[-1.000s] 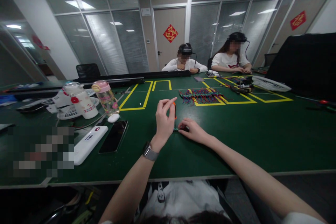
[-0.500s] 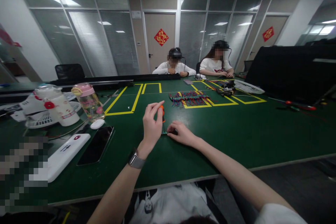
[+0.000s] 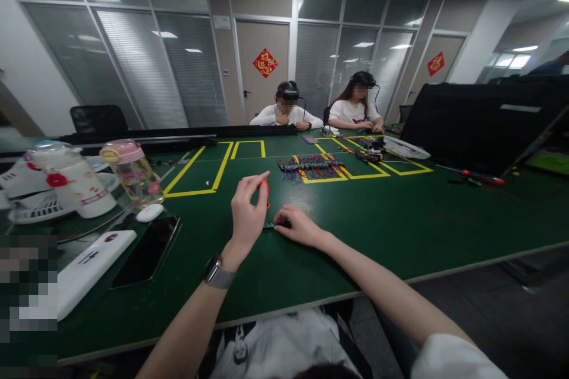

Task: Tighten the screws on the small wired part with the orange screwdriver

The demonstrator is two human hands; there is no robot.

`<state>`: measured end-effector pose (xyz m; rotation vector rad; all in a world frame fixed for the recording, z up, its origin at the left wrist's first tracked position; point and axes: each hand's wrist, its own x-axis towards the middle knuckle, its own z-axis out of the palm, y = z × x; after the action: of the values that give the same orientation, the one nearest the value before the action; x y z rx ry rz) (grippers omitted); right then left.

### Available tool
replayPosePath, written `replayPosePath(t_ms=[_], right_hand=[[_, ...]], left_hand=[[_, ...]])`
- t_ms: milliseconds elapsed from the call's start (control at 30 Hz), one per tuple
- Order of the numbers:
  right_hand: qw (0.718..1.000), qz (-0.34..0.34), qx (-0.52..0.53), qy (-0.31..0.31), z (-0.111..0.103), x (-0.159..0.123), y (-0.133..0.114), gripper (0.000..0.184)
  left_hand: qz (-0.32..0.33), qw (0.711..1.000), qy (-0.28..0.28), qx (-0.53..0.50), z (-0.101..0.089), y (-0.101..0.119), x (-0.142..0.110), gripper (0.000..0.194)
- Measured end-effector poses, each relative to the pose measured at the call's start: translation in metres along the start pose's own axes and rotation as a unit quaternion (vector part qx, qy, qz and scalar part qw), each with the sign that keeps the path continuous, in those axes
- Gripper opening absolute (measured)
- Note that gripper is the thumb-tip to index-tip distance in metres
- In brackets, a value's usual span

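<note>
My left hand (image 3: 246, 214), with a watch on the wrist, pinches the orange handle of a small screwdriver (image 3: 265, 192) held upright, its tip down on a small dark part (image 3: 272, 225) on the green table (image 3: 400, 219). My right hand (image 3: 299, 226) lies on the table just right of it, fingers pressed down on that small part to hold it still.
At the left stand a white bottle (image 3: 73, 180), a pink-lidded bottle (image 3: 131, 172), a white mouse (image 3: 149, 212), a black phone (image 3: 146, 250) and a white case (image 3: 86, 269). A pile of coloured wires (image 3: 311, 166) lies on yellow tape marks. Two people sit across the table.
The view has swung to the right and down a little; both hands keep the same grip on the screwdriver and the small part, now closer to the left of the picture.
</note>
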<state>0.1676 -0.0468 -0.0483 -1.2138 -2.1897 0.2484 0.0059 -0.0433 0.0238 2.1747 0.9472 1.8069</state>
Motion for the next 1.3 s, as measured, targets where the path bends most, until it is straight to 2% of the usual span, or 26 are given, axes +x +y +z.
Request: replayPosePath(t_ms=[100, 300, 433, 600, 767, 933, 1100, 1233, 1300], right_hand=[[1.000, -0.002, -0.002, 0.002, 0.0007, 0.0003, 0.0008, 0.007], [1.000, -0.003, 0.008, 0.001, 0.0016, 0.0009, 0.0013, 0.007], [1.000, 0.000, 0.012, 0.001, 0.0009, 0.0004, 0.0010, 0.007], [1.000, 0.001, 0.011, -0.001, 0.0002, 0.0000, 0.0002, 0.007], [1.000, 0.006, 0.004, -0.003, 0.0002, -0.0001, -0.0003, 0.008], [1.000, 0.005, 0.006, -0.005, 0.0008, 0.0003, 0.0008, 0.007], [1.000, 0.004, 0.001, 0.000, 0.0014, 0.0003, 0.0012, 0.007], [1.000, 0.002, 0.005, 0.000, 0.0010, 0.0002, 0.0009, 0.007], [1.000, 0.001, 0.005, 0.000, 0.0005, 0.0004, 0.0008, 0.007]], left_hand=[[-0.005, 1.000, 0.016, 0.025, 0.0002, 0.0000, 0.0003, 0.021], [-0.005, 1.000, -0.015, -0.008, 0.0004, -0.0018, 0.0002, 0.029], [-0.008, 1.000, 0.010, 0.022, 0.0006, -0.0022, -0.0003, 0.023], [0.001, 0.999, -0.025, -0.019, 0.0011, -0.0015, -0.0006, 0.030], [-0.007, 1.000, 0.014, 0.023, 0.0012, -0.0027, -0.0001, 0.022], [0.004, 1.000, -0.018, -0.018, 0.0002, -0.0010, 0.0004, 0.029], [0.003, 0.999, 0.026, 0.035, -0.0001, -0.0006, -0.0002, 0.019], [0.005, 1.000, -0.009, -0.016, 0.0004, 0.0000, -0.0004, 0.028], [0.013, 1.000, -0.013, -0.015, 0.0007, 0.0005, -0.0005, 0.026]])
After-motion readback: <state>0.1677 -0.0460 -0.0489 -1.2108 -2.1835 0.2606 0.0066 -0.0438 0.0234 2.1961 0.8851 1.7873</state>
